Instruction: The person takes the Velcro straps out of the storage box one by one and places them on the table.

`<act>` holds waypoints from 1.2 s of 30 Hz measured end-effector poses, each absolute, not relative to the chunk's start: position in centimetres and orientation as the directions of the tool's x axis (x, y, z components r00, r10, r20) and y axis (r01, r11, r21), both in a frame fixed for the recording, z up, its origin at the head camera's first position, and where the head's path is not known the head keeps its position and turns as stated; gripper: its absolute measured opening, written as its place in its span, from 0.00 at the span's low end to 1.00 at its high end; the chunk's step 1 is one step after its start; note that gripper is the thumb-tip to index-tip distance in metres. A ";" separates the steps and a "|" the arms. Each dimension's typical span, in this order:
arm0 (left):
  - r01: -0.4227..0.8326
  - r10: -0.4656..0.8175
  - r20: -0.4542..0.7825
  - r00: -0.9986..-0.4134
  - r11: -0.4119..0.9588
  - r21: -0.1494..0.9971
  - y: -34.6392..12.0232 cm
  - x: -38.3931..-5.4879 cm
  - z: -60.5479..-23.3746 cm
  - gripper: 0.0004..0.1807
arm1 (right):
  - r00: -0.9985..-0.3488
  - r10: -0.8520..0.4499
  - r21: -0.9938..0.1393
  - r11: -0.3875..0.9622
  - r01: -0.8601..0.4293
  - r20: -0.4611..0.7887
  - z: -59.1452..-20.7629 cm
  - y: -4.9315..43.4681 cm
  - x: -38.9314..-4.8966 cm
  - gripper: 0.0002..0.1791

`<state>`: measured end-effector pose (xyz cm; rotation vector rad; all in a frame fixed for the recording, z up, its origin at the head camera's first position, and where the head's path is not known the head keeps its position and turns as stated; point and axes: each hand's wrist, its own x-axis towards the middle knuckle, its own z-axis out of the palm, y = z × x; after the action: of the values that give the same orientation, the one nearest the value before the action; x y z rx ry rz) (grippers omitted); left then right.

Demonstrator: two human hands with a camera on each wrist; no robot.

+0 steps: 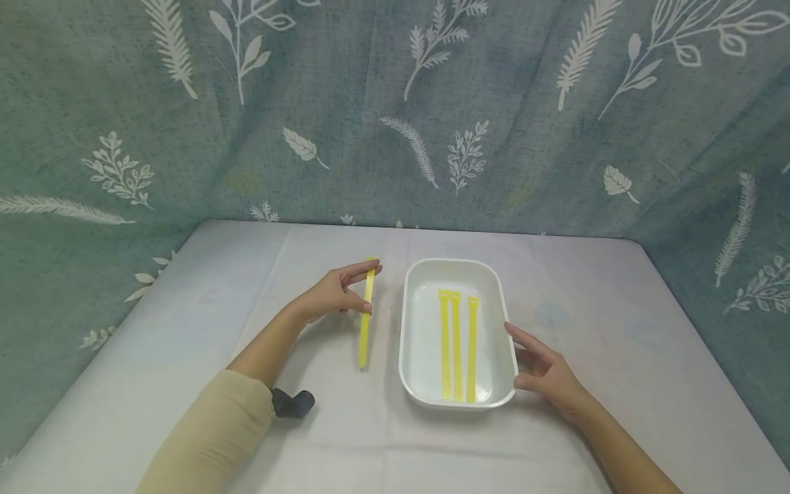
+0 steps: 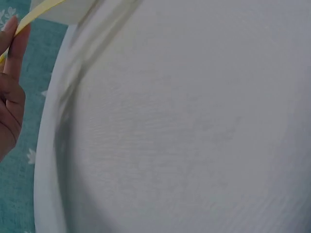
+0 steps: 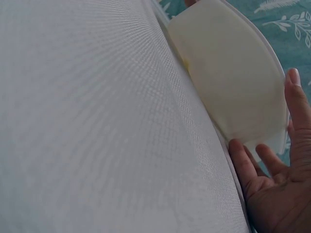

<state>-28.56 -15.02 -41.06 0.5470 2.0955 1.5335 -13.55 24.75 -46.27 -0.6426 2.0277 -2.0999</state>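
Observation:
In the head view my left hand (image 1: 336, 291) pinches a flat yellow strap (image 1: 364, 339) between thumb and fingers, upright and left of a white tray (image 1: 421, 343). The left wrist view shows the fingers with part of the yellow strap (image 2: 36, 13) at its upper left edge. Inside the tray lie three more yellow straps (image 1: 457, 350), side by side, with wider slotted heads at the far end. At the tray's right side, my right hand (image 1: 552, 377) touches the rim and outer wall with spread fingers; in the right wrist view, fingertips (image 3: 236, 145) rest near its base.
A white cloth (image 1: 333, 439) covers the table. Behind it hangs a green-blue curtain (image 1: 345, 103) with white leaf prints. A dark device (image 1: 293, 405) sticks out by the left sleeve.

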 end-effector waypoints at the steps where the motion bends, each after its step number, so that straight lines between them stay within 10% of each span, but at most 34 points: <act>1: 0.042 0.581 -0.145 -0.801 0.296 0.954 -15.0 -28.6 -41.3 0.46 | -0.896 -0.398 -0.981 -0.074 -0.182 0.196 -46.3 24.8 -13.6 0.42; 36: 0.255 0.420 -0.072 -0.905 0.669 0.698 -14.0 -27.9 -44.7 0.41 | -0.892 -0.403 -0.978 -0.097 -0.183 0.207 -46.4 24.8 -13.6 0.42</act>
<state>-27.89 -14.01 -44.71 0.5459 2.6576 1.0610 -13.56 24.79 -46.35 -0.6578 1.9990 -2.1191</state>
